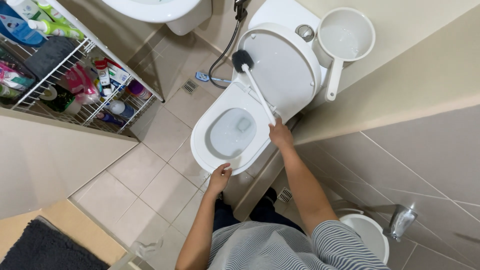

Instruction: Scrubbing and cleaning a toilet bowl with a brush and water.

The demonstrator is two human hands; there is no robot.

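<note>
Right hand (280, 135) closed around the white handle of a toilet brush (252, 82), held up over the right rear of the toilet seat (202, 140); dark bristle head raised against the upright lid (287, 70), above the open bowl. Left hand (219, 178) at the front rim of the seat, fingers curled onto its edge — touching, grip loose.

Tight on the right: beige wall (400, 85) runs just beside the toilet, with a low ledge (260, 185) between wall and bowl. More open tiled floor (150, 185) to the left of the bowl, bounded by a white wire rack (90, 100) crowded with bottles and tubes. Black hose (222, 55) hanging down left of the tank, a small blue item on the floor near its end. White dipper (345, 40) resting on the tank, handle hanging over the side.

Sink (160, 10) cut off at the top edge. Dark mat (45, 250) cut off at the bottom left. White bin (370, 235) partly hidden behind the right arm — contents not visible. Shiny metal fitting (402, 222) on the wall tiles, blurred, kind hard to tell. Legs mostly hidden under the striped shirt (280, 250).
</note>
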